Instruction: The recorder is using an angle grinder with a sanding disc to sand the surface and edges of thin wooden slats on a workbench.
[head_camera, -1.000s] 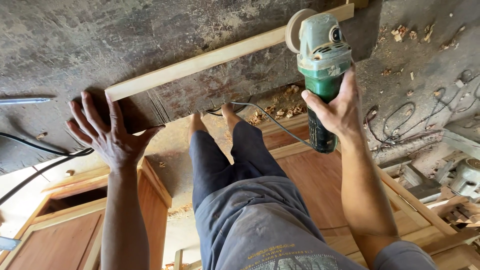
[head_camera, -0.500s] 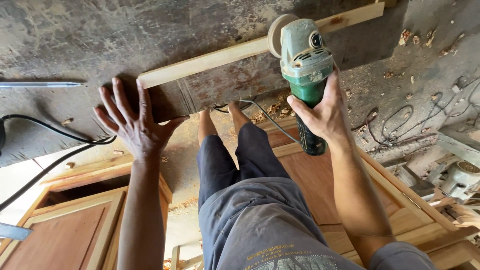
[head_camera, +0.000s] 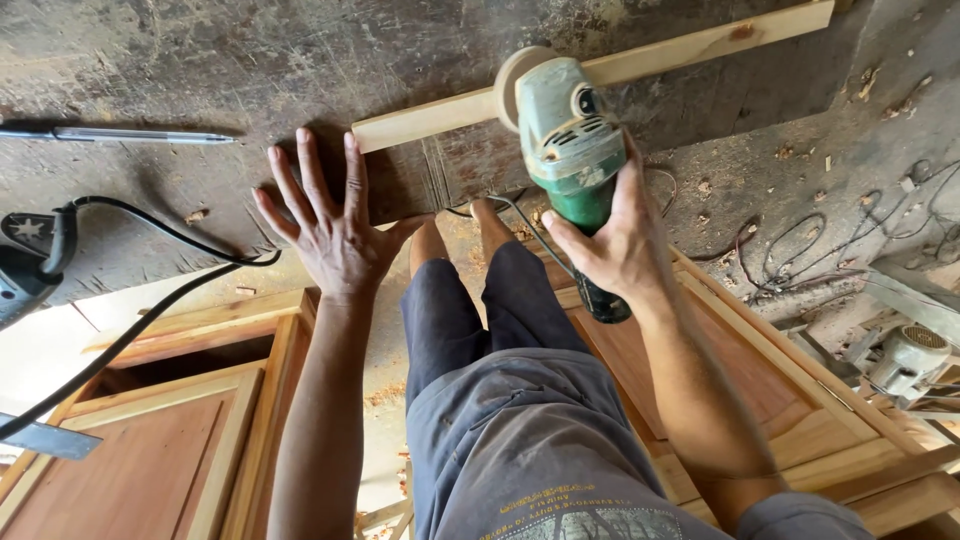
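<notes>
My right hand (head_camera: 612, 245) grips a green angle grinder (head_camera: 565, 150) by its body. Its round sanding disc (head_camera: 508, 82) rests against a long pale wooden strip (head_camera: 700, 42) that lies across a dark, worn workbench (head_camera: 250, 60). My left hand (head_camera: 335, 235) lies flat with fingers spread on the bench edge, just below the left end of the strip (head_camera: 400, 128). The grinder's cord (head_camera: 520, 222) hangs down past my legs.
A pen (head_camera: 130, 134) lies on the bench at the left. A dark power tool (head_camera: 30, 262) with a black cable (head_camera: 150, 310) sits at the far left. Reddish wooden door panels (head_camera: 150, 450) stand below. Wires and wood chips (head_camera: 840, 250) litter the floor at right.
The grinder has slid left along the strip toward its left end. The view has shifted, bringing the pen and the dark power tool into sight. My left hand stays flat on the bench.
</notes>
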